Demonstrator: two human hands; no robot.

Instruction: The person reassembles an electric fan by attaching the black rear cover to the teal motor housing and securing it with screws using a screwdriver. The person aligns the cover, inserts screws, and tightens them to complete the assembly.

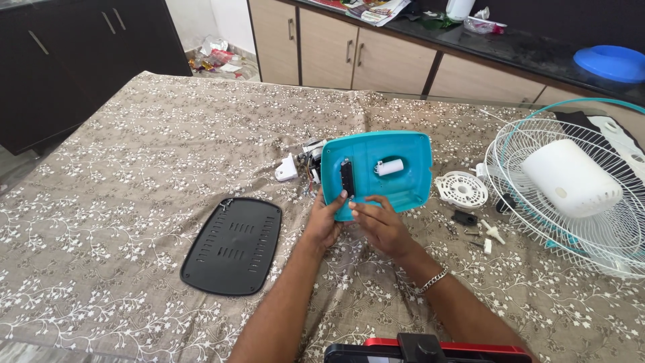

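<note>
1. The left hand (324, 222) grips the near left edge of a turquoise plastic fan-base shell (376, 171), thumb up along its side. The shell is tilted up off the table (101, 202), its hollow inside facing the camera.
2. The right hand (377, 225) pinches at the shell's near rim, fingers closed together; whether they hold some small part there I cannot tell.
3. Inside the shell, just beyond the fingertips, sit a black switch strip (347, 176) and a small white cylindrical capacitor (389, 167). Coloured wires and a white plastic plug piece (287, 169) trail out just past the left hand.
4. A flat black slotted bottom cover (232, 244) lies to the left of the left hand, well apart from it.
5. To the right of the right hand lie a white round vented plastic disc (461, 188), small loose black and white fittings (478, 232), and farther off the white wire fan guard with its white motor housing (571, 178).
6. Risks, as I judge them: the tilted shell could slip from a one-sided grip and tug the wires loose; the loose fittings could roll on the wrinkled floral cloth and be lost.
</note>
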